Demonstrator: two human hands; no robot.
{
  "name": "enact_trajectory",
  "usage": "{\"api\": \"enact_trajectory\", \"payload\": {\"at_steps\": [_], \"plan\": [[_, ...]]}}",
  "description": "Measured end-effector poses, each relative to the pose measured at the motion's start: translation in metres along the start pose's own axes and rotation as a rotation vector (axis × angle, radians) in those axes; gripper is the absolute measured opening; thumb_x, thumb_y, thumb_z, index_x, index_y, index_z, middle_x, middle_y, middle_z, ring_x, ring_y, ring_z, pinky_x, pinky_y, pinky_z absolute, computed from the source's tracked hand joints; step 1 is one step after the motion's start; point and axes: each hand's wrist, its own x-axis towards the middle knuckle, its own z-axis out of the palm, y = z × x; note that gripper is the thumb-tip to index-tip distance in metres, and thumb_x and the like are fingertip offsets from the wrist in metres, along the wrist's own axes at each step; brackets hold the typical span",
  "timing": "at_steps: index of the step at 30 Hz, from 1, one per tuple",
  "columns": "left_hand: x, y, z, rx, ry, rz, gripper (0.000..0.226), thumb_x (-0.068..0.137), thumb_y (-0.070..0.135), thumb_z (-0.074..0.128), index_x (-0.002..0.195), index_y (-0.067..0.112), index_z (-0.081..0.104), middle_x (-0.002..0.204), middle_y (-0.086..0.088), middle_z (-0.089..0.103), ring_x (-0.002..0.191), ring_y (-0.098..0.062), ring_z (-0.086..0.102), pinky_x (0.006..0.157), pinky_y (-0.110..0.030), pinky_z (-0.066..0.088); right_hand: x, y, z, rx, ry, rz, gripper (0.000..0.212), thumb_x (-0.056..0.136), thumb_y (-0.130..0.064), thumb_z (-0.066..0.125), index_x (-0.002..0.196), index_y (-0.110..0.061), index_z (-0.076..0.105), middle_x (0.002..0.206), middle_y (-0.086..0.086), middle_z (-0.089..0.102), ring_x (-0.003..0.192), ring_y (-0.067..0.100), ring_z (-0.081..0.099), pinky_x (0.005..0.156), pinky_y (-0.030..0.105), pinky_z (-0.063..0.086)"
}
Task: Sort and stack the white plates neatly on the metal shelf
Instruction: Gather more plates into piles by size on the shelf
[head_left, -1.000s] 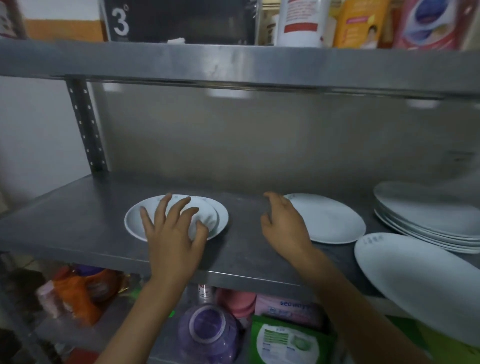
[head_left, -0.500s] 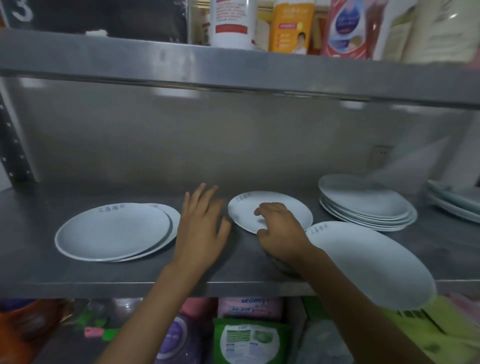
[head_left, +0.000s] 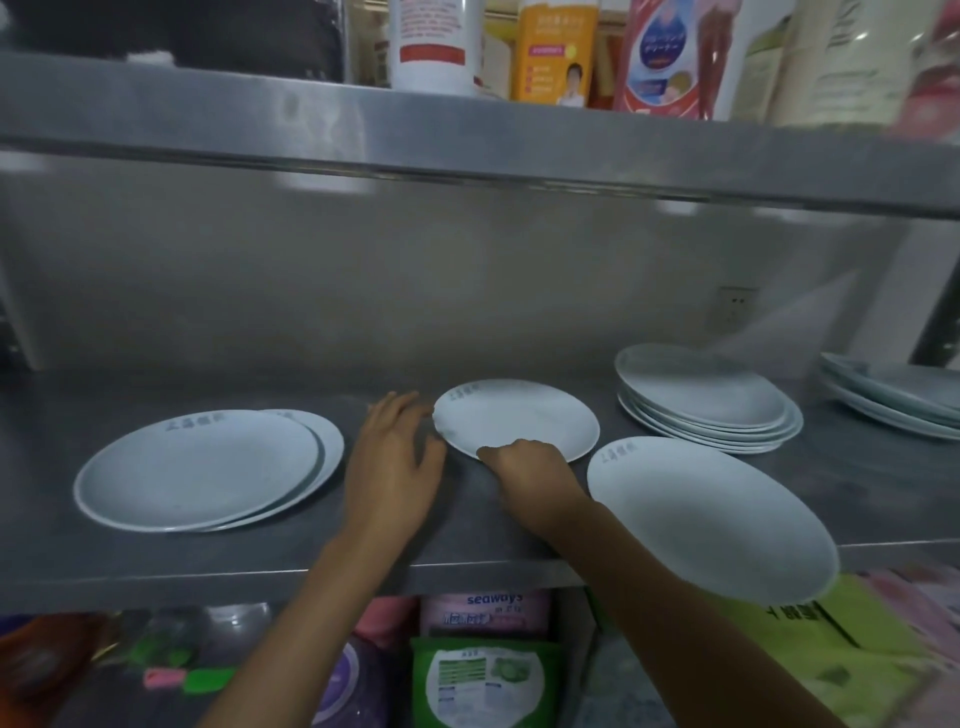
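Small plate (head_left: 519, 418), mid-shelf (head_left: 260, 551): right hand (head_left: 530, 475), a second ago flat beside it, now curls over its near rim. Left hand (head_left: 392, 467), off the left pair (head_left: 197, 470), rests open at its left edge. Judged: lift to a stack next.

- Bare metal shelf (head_left: 78, 415) lies open behind the left pair of plates (head_left: 202, 467).
- Stacked plates (head_left: 706, 400) and an overhanging plate (head_left: 711, 519) crowd the right.
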Motion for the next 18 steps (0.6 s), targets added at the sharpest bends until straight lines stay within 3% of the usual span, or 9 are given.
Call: {"api": "enact_trajectory", "payload": {"at_steps": [7,10,12,16,18], "plan": [[-0.001,-0.01,-0.007,0.014,-0.017,-0.003,0.042,0.084,0.003,0.058,0.125,0.008,0.058,0.137,-0.007,0.051,0.13,-0.025,0.042,0.107,-0.034,0.033,0.005,-0.003,-0.014,0.048,0.197,-0.075,0.032,0.082,-0.005,0.049,0.11,-0.019,0.057,0.094,0.004,0.068,0.084,0.028,0.062,0.069,0.033,0.047],[0.002,-0.011,-0.009,-0.01,0.034,-0.002,0.048,0.089,0.01,0.06,0.135,0.014,0.05,0.146,-0.006,0.042,0.134,-0.023,0.038,0.108,-0.031,0.03,0.001,-0.002,-0.03,0.03,0.277,-0.131,0.033,0.073,-0.003,0.054,0.101,-0.019,0.06,0.081,0.002,0.065,0.078,0.026,0.062,0.062,0.035,0.047],[0.004,-0.01,-0.01,-0.041,0.06,0.013,0.055,0.089,0.015,0.063,0.14,0.018,0.044,0.151,-0.006,0.035,0.137,-0.022,0.035,0.109,-0.031,0.029,-0.004,0.002,-0.041,0.012,0.332,-0.157,0.036,0.07,-0.002,0.052,0.101,-0.018,0.062,0.083,0.002,0.066,0.08,0.027,0.061,0.059,0.034,0.044],[0.007,0.0,-0.007,-0.145,0.087,0.017,0.073,0.086,0.026,0.068,0.147,0.029,0.029,0.157,-0.004,0.021,0.142,-0.016,0.024,0.109,-0.024,0.024,-0.017,0.015,-0.059,0.006,0.433,-0.215,0.048,0.072,0.002,0.048,0.113,-0.016,0.065,0.105,0.005,0.07,0.099,0.029,0.062,0.077,0.038,0.052],[0.009,0.008,-0.004,-0.228,0.073,0.013,0.082,0.085,0.029,0.068,0.149,0.034,0.018,0.159,-0.002,0.015,0.143,-0.004,0.014,0.108,-0.012,0.016,-0.028,0.024,-0.066,0.026,0.505,-0.263,0.05,0.066,0.009,0.054,0.108,-0.012,0.07,0.101,0.007,0.073,0.092,0.028,0.068,0.084,0.039,0.055]]}}
